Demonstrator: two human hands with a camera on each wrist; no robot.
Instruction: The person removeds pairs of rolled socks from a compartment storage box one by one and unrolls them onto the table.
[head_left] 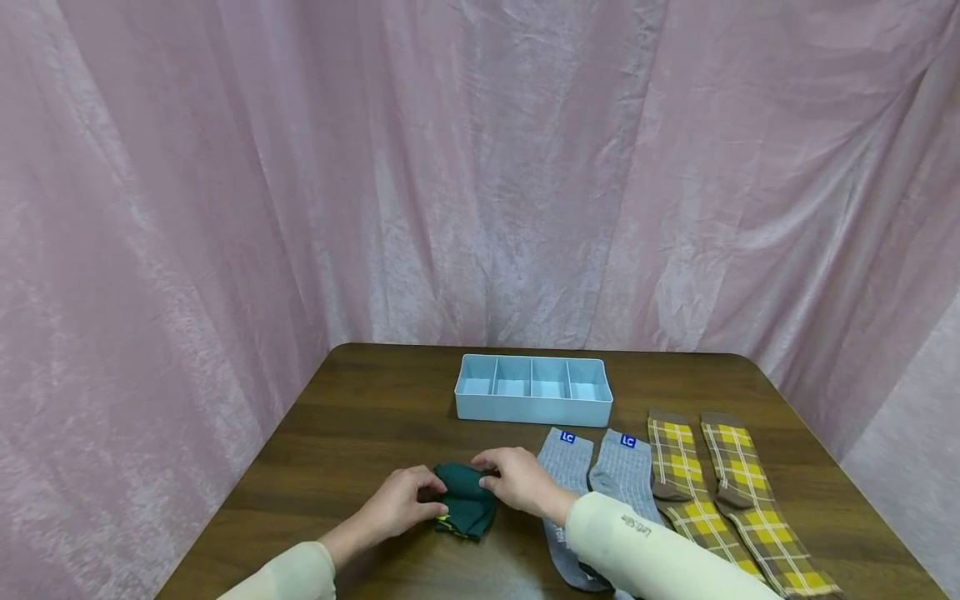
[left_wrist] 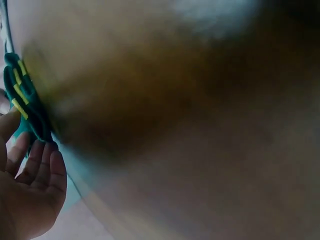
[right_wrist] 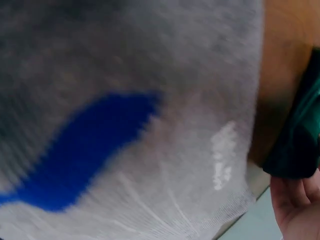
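A dark green sock (head_left: 467, 500) with yellow edging lies folded into a compact bundle on the table; whether it is one sock or a pair I cannot tell. My left hand (head_left: 397, 500) pinches its left side between thumb and fingers. At the upper right edge, my right hand (head_left: 521, 482) grips the fabric. In the left wrist view, yellow stripes show along the layered green folds (left_wrist: 30, 107) beside the left fingers (left_wrist: 42, 165). The right wrist view catches a green corner (right_wrist: 295, 145) against the right hand (right_wrist: 300, 212).
Behind the hands stands a light blue box (head_left: 534, 408) with several compartments. Grey socks (head_left: 564, 458) with blue labels lie partly beneath my right forearm. Farther right are two yellow-and-brown plaid socks (head_left: 738, 458). A pink curtain (head_left: 480, 167) hangs behind the wooden table (head_left: 360, 425).
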